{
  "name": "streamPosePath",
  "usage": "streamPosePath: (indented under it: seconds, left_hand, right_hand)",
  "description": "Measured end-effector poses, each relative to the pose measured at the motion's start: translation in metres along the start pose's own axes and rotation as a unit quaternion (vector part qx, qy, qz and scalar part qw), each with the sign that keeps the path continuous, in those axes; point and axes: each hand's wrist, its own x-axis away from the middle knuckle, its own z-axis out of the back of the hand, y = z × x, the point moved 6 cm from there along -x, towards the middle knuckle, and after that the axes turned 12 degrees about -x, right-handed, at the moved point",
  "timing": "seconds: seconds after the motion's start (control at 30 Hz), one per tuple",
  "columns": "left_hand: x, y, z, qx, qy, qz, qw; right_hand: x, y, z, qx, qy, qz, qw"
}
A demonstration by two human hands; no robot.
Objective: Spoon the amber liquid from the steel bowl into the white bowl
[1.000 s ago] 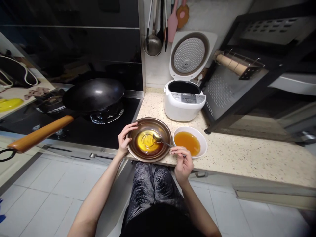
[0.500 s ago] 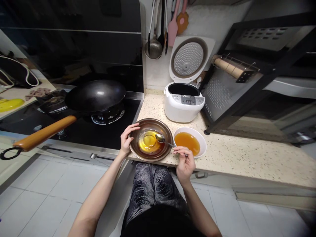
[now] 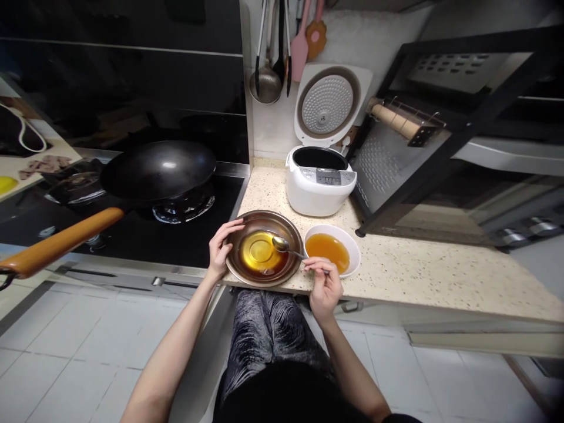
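A shallow stainless steel bowl (image 3: pixel 292 235) stands at the counter's front edge, holding clear yellow liquid that darkens to reddish brown near the front. My left hand (image 3: pixel 220 249) grips its left rim, fingers over the edge and thumb low on the side. In my right hand (image 3: pixel 325 288) is the handle of a metal spoon (image 3: pixel 281 244), pinched between the fingers. The spoon's head is over the right part of the steel bowl; whether it touches the liquid I cannot tell. Just behind my right hand sits a white bowl (image 3: pixel 356 257) of orange-brown liquid, partly covered by my fingers.
A white rice cooker (image 3: pixel 320 197) with its lid raised is behind the bowls. To the left, a black wok (image 3: pixel 163 170) rests on the stove, its wooden handle (image 3: pixel 66 241) jutting toward the front. A dark metal rack (image 3: pixel 379 182) stands on the right; utensils (image 3: pixel 267 82) hang on the wall.
The view has swung slightly to the right. In the steel bowl the liquid's surface looks calmer, with a ring at the bottom showing more clearly. Both hands keep their hold.
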Motion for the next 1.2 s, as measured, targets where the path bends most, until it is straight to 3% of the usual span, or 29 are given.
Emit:
streamPosePath:
  seconds: [1.2]
  left_hand:
    - [0.000,0.003,0.002,-0.009,0.009,0.002,1.000]
  right_hand:
    - [-0.004,-0.010,0.002,0.018,-0.001,0.012,1.000]
